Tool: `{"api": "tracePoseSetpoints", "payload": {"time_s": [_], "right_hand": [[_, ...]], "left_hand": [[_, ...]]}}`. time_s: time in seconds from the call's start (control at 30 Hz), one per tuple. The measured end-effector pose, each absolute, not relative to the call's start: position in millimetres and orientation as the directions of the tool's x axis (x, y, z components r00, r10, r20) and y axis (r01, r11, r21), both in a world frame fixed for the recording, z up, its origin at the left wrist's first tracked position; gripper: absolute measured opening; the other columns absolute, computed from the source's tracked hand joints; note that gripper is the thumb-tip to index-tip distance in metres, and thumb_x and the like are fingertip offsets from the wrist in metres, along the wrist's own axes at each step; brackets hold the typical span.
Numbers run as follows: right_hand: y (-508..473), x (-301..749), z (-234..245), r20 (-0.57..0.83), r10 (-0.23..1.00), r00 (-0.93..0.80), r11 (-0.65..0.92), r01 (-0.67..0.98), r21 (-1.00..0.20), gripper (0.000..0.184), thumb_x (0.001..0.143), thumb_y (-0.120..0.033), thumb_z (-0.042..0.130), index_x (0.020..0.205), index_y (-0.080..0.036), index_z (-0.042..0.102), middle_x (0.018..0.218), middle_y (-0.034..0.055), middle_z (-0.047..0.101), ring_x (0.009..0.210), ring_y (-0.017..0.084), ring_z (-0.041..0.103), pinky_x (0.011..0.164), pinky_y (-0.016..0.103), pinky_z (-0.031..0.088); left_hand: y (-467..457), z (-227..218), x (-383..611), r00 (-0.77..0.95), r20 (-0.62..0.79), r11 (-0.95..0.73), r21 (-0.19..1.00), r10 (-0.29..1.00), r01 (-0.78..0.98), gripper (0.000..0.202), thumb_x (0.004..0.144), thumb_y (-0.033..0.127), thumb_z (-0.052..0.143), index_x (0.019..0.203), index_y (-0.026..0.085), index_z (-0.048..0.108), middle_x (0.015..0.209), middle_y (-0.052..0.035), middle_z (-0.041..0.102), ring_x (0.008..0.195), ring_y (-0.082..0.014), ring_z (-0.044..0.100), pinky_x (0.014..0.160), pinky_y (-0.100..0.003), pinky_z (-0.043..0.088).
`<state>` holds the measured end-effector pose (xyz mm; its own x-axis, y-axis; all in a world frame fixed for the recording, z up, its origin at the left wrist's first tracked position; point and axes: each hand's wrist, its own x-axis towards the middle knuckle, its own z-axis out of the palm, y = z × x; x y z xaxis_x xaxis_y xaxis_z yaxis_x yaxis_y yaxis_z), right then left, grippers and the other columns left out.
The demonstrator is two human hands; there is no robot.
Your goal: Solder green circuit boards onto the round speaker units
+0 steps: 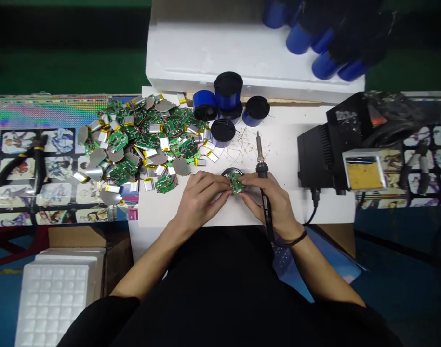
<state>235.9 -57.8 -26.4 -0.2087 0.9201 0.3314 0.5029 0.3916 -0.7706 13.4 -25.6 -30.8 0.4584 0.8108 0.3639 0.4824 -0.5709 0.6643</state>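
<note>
Between both hands is a small green circuit board (235, 183), gripped at its left edge by the fingers of my left hand (203, 197). My right hand (269, 200) pinches the board's right side with its thumb and forefinger. That same hand also holds a soldering iron (265, 197), tip pointing away from me, its handle lying across the palm side. Just behind the board shows the rim of a round black part (232, 171); how the two join is hidden by the fingers. Several blue and black spools (223, 131) stand farther back.
A heap of circuit boards with silver battery pouches (155, 140) covers the left. To the right stands a black soldering station (316, 154) with a yellow sponge (365, 176). Pliers (39, 161) lie far left. A white foam block (220, 53) with blue cylinders (300, 41) is behind.
</note>
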Motion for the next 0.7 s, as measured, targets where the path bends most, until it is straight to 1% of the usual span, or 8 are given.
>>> {"api": "tracePoseSetpoints", "payload": {"time_s": [0.1, 0.2, 0.3, 0.4, 0.57, 0.63, 0.67, 0.7], "right_hand": [[-49.4, 240.7, -26.2, 0.311, 0.919, -0.242, 0.392, 0.484, -0.782, 0.036, 0.096, -0.015, 0.073, 0.129, -0.029, 0.065, 0.122, 0.0089, 0.08, 0.115, 0.03, 0.076, 0.101, 0.052, 0.063], [-44.1, 242.3, -28.1, 0.318, 0.91, -0.267, 0.41, 0.456, -0.79, 0.035, 0.097, -0.015, 0.072, 0.129, -0.028, 0.065, 0.123, 0.0088, 0.079, 0.117, 0.029, 0.075, 0.103, 0.05, 0.063], [-42.5, 242.4, -30.1, 0.325, 0.905, -0.276, 0.42, 0.444, -0.791, 0.034, 0.098, -0.016, 0.072, 0.129, -0.028, 0.065, 0.124, 0.009, 0.079, 0.118, 0.028, 0.075, 0.103, 0.049, 0.063], [-43.3, 241.7, -30.7, 0.316, 0.911, -0.264, 0.406, 0.448, -0.796, 0.032, 0.099, -0.017, 0.07, 0.128, -0.028, 0.065, 0.125, 0.0094, 0.079, 0.119, 0.028, 0.074, 0.103, 0.05, 0.063], [-50.2, 239.7, -25.0, 0.314, 0.92, -0.236, 0.391, 0.466, -0.794, 0.033, 0.099, -0.016, 0.069, 0.13, -0.029, 0.064, 0.13, 0.0091, 0.078, 0.122, 0.027, 0.073, 0.105, 0.05, 0.061], [-56.3, 240.0, -20.0, 0.303, 0.931, -0.203, 0.364, 0.469, -0.805, 0.03, 0.1, -0.018, 0.067, 0.128, -0.029, 0.066, 0.131, 0.0092, 0.077, 0.124, 0.028, 0.073, 0.108, 0.051, 0.059], [-59.9, 240.6, -17.2, 0.292, 0.942, -0.163, 0.335, 0.465, -0.82, 0.025, 0.102, -0.021, 0.066, 0.126, -0.029, 0.067, 0.127, 0.0089, 0.078, 0.12, 0.028, 0.074, 0.106, 0.051, 0.06], [-63.7, 241.4, -14.3, 0.28, 0.954, -0.107, 0.298, 0.444, -0.845, 0.022, 0.105, -0.025, 0.063, 0.126, -0.028, 0.068, 0.118, 0.0082, 0.08, 0.11, 0.027, 0.077, 0.099, 0.049, 0.062]], "left_hand": [[-25.8, -34.8, 13.9, 0.44, 0.424, -0.608, 0.625, 0.791, 0.49, 0.005, 0.102, 0.023, 0.071, 0.104, 0.023, 0.075, 0.106, -0.0049, 0.083, 0.096, -0.0214, 0.07, 0.087, -0.041, 0.056], [-20.0, -33.0, 9.6, 0.509, 0.463, -0.686, 0.549, 0.726, 0.479, 0.007, 0.101, 0.021, 0.072, 0.108, 0.023, 0.075, 0.11, -0.0043, 0.083, 0.1, -0.0228, 0.067, 0.087, -0.04, 0.055], [-11.3, -28.0, 3.5, 0.614, 0.416, -0.732, 0.502, 0.671, 0.46, 0.01, 0.103, 0.02, 0.069, 0.111, 0.023, 0.074, 0.115, -0.0055, 0.081, 0.104, -0.0245, 0.064, 0.09, -0.041, 0.052], [-3.5, -22.2, 0.3, 0.681, 0.359, -0.753, 0.474, 0.638, 0.456, 0.01, 0.105, 0.021, 0.065, 0.112, 0.022, 0.073, 0.117, -0.0075, 0.08, 0.106, -0.0252, 0.063, 0.091, -0.042, 0.05], [4.5, -9.7, 3.2, 0.753, 0.302, -0.791, 0.419, 0.584, 0.446, 0.014, 0.109, 0.022, 0.058, 0.109, 0.021, 0.072, 0.113, -0.0074, 0.079, 0.102, -0.0245, 0.061, 0.088, -0.04, 0.048], [5.5, -4.4, 5.7, 0.764, 0.278, -0.793, 0.405, 0.582, 0.456, 0.016, 0.109, 0.023, 0.056, 0.107, 0.02, 0.072, 0.11, -0.0078, 0.078, 0.101, -0.0246, 0.061, 0.087, -0.04, 0.046], [5.7, -2.1, 6.9, 0.768, 0.266, -0.793, 0.396, 0.582, 0.463, 0.017, 0.11, 0.023, 0.055, 0.106, 0.019, 0.072, 0.109, -0.008, 0.078, 0.1, -0.0248, 0.06, 0.087, -0.04, 0.046], [5.8, -0.1, 8.0, 0.772, 0.256, -0.794, 0.386, 0.581, 0.469, 0.019, 0.11, 0.023, 0.054, 0.105, 0.019, 0.072, 0.108, -0.0083, 0.078, 0.099, -0.025, 0.06, 0.086, -0.04, 0.045]]}}
